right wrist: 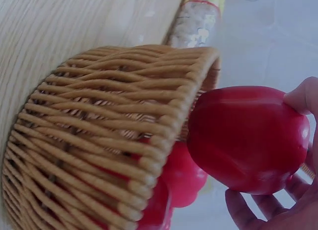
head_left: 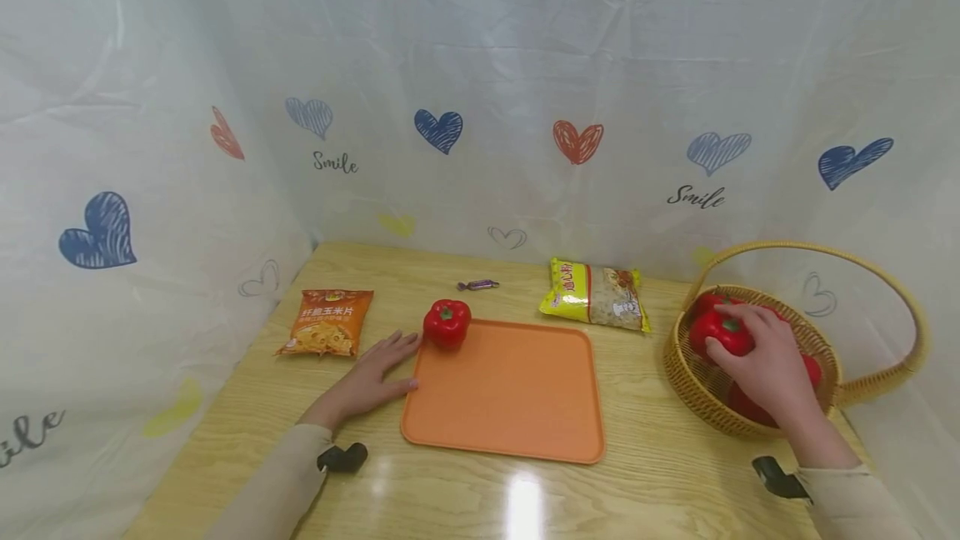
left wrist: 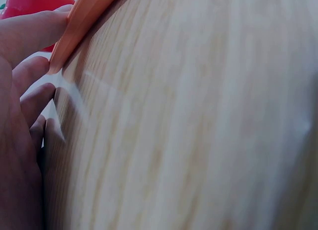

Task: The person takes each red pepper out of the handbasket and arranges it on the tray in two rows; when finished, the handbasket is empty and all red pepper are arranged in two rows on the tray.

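Observation:
My right hand (head_left: 769, 357) grips a red bell pepper (right wrist: 246, 139) between thumb and fingers, at the mouth of a wicker basket (right wrist: 94, 115) on the right. More red peppers (right wrist: 184, 175) lie inside the basket, partly hidden by its wall and my hand. My left hand (head_left: 372, 377) lies with fingers extended at the left edge of an orange tray (head_left: 510, 390); in the left wrist view, the thumb is against the tray's rim (left wrist: 82, 26). Another red bell pepper (head_left: 447, 324) sits upright on the tray's back left corner.
An orange snack bag (head_left: 328, 323) lies left of the tray. Behind it are a small purple-wrapped candy (head_left: 478, 284) and a yellow and clear food packet (head_left: 597, 295). The basket's tall handle (head_left: 817, 250) arches up at the right. A patterned curtain (head_left: 510, 90) encloses the table.

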A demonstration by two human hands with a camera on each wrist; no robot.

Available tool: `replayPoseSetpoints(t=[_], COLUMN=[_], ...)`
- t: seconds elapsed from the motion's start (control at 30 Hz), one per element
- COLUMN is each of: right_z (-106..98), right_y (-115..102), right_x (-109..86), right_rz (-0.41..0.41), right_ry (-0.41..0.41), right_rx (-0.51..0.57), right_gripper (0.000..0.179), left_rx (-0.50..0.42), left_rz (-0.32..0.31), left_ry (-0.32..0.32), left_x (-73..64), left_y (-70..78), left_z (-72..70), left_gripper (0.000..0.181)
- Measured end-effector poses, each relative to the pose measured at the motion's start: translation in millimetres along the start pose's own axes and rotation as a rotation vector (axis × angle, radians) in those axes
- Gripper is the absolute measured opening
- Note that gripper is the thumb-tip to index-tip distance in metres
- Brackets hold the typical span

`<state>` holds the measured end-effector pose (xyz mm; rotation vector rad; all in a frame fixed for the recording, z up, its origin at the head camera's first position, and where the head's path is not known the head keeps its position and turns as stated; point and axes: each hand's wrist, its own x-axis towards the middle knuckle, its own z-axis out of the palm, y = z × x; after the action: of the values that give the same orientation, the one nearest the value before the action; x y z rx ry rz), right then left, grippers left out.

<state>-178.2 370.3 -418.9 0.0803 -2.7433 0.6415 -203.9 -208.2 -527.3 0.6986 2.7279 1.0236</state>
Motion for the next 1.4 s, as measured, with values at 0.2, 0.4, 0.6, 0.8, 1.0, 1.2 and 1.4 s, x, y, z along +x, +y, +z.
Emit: replayPoseSetpoints(t=[0.2, 0.4, 0.6, 0.8, 1.0, 1.2, 1.4], right_z=[-4.1, -7.6, -6.3, -0.9, 7.9, 22.9, 38.2], right_y=[-9.5, -22.5, -33.0, -38.9, -45.0, -50.7, -58.4], right_x=[2.2, 3.1, 5.0, 7.1, 6.9, 8.0, 8.0], right_rz=[-0.015, 0.005, -0.012, -0.026, -0.07, -0.132, -0.151], right_ry=[0.015, -0.018, -0.04, -0.072, -0.085, -0.073, -0.082], right_rx=[0.015, 0.022, 0.036, 0.055, 0.078, 0.106, 0.135], right_gripper=[0.052, 0.056, 0.056, 0.058, 0.055, 0.05, 0.052], left_rx=[-0.005, -0.001, 0.01, 0.017, 0.014, 0.014, 0.004], left_rz=[-0.001, 0.0, 0.017, 0.014, 0.015, 0.004, -0.004], left_ry=[0.003, 0.001, 0.016, 0.018, 0.016, 0.007, 0.005], left_x=[0.3, 0.3, 0.1, -0.4, -0.7, -0.3, 0.3], left_y=[-0.5, -0.2, 1.6, 1.9, 2.2, 0.5, -0.8], left_z=[0.4, 0.1, 0.3, -0.1, -0.8, 0.0, 0.5], left_gripper=[0.075, 0.075, 0.072, 0.072, 0.073, 0.073, 0.074])
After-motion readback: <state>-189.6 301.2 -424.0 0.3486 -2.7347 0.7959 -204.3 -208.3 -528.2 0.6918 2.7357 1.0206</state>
